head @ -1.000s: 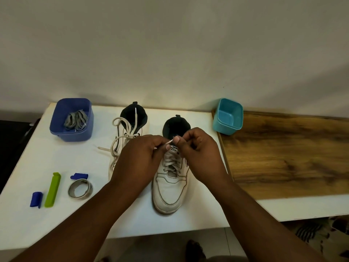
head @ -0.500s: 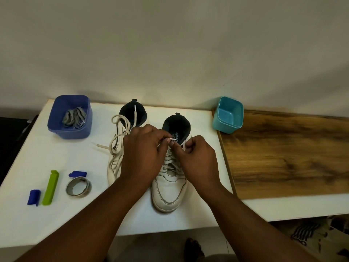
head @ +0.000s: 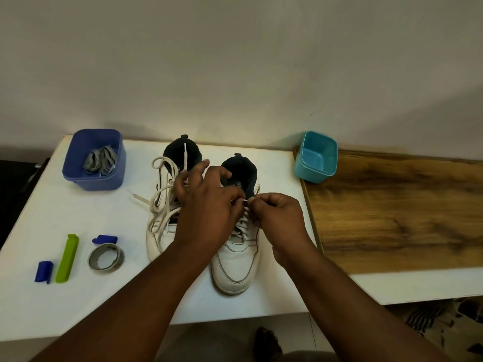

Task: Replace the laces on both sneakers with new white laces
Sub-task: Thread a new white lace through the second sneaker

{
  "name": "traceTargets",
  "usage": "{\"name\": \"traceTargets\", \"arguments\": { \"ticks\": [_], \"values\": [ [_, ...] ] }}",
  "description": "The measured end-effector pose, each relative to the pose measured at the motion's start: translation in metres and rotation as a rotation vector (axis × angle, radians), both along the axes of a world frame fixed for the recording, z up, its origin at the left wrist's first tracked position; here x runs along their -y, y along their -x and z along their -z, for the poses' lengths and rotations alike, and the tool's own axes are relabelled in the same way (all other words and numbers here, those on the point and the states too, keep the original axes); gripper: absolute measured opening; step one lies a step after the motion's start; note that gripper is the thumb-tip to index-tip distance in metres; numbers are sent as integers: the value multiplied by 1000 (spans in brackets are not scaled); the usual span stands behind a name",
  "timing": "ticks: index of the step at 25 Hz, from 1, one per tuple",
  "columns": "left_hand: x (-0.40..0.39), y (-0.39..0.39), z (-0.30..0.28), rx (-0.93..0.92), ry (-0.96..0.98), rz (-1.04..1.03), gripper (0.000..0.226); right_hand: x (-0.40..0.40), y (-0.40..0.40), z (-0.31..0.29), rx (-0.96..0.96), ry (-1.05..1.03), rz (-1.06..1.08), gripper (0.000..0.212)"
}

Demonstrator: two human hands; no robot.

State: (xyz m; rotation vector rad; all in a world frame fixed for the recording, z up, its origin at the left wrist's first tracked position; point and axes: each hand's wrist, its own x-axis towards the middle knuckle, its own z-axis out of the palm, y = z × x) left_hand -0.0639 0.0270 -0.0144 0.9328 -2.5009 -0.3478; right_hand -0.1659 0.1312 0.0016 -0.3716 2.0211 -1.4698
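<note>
Blue pieces: two small blue plastic bits on the white table (head: 78, 212), one at the far left (head: 43, 271), one (head: 105, 239) just behind the tape ring.
Green clip: one long green clip (head: 67, 258), lying between the left blue bit and the tape.
Tape: one grey tape ring (head: 105, 256), flat on the table.
Blue tub: one (head: 94, 159) at the back left, holding a bundle of grey laces (head: 100, 160).
Sneakers: two, white with dark collars, side by side at the table's middle, toes toward the person. The left sneaker (head: 163, 205) carries a loose cream lace (head: 159, 205) looped over its side and upper. The right sneaker (head: 236, 259) has lace crossed through its eyelets.
Left hand (head: 206, 205): over the sneakers, thumb and forefinger pinching the white lace tip (head: 245, 201), other fingers raised and spread.
Right hand (head: 278, 218): fingers curled, pinching the same lace tip near the right sneaker's top eyelets.
Teal tub: one (head: 316, 158), at the edge of the wooden board (head: 392, 210).
</note>
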Motion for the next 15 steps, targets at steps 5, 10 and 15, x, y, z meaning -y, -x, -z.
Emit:
{"name": "traceTargets", "arguments": {
  "ticks": [5,10,15],
  "values": [
    [-3,2,3,1,-57,-19,8,-1,6,2,35,-13,-39,17],
    [1,2,4,70,-89,19,23,-6,12,0,-227,-166,-154,15],
    [5,-12,-5,152,-99,97,60,-4,43,-17,97,120,526,11]
  ]
}}
